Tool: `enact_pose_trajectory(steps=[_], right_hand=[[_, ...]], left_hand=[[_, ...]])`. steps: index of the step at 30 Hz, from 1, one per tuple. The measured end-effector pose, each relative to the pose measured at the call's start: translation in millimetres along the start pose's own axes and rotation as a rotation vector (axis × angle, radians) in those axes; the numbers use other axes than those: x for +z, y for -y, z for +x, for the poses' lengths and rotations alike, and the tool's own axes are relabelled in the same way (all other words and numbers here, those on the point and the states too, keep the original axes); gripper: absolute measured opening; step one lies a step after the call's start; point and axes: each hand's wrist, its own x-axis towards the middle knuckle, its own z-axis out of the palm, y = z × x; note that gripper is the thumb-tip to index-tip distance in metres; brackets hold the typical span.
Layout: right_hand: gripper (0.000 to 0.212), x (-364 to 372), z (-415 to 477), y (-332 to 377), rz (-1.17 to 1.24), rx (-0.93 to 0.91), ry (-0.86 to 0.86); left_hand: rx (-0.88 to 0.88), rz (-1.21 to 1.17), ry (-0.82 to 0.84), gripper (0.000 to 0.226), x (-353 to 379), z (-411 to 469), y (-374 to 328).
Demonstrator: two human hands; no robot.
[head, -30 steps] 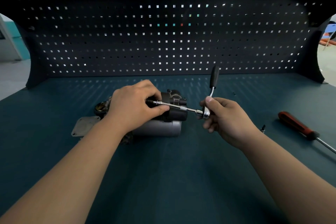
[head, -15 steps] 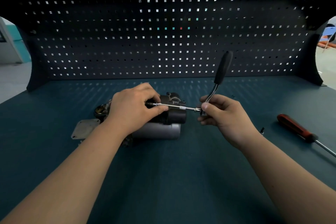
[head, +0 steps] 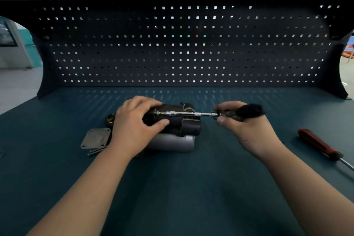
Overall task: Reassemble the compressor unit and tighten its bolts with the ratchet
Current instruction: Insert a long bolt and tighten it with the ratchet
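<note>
Compressor unit (head: 178, 126), tabletop centre: left hand (head: 134, 126) grips it; right hand (head: 247, 130) clamps ratchet (head: 226, 114), extension running horizontally leftward into bolt.

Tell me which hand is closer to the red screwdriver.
Right. The right hand, holding the ratchet, has the red screwdriver lying off to its right; the left hand grips the compressor, farther left.

Single head-worn wide-angle view, looking forward and down across the dark teal flat-topped bench (head: 182, 188) towards the upright black perforated metal pegboard (head: 182, 53); left hand (head: 134, 126) and right hand (head: 247, 130) lie near, mid-frame.
</note>
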Motion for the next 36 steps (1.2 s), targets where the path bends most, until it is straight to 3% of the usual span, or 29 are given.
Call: enact_pose_trajectory(steps=[6, 10, 20, 28, 36], right_hand=[[0.009, 11, 0, 0, 0.180, 0.126, -0.025], [0.023, 17, 0, -3, 0.072, 0.168, -0.033], [0.017, 19, 11, -7, 0.235, 0.244, -0.052], [0.013, 9, 12, -11, 0.371, 0.207, 0.066], [0.020, 1, 11, -18, 0.235, 0.040, 0.152]], left_hand=[[-0.008, -0.065, -0.088, 0.032, 12, -7, -3], [0.031, -0.078, -0.116, 0.029, 17, -8, -3], [0.038, -0.010, -0.029, 0.037, 14, -4, -7], [-0.011, -0.039, -0.117, 0.025, 21, -5, -10], [-0.021, -0.047, -0.132, 0.024, 22, -5, -12]])
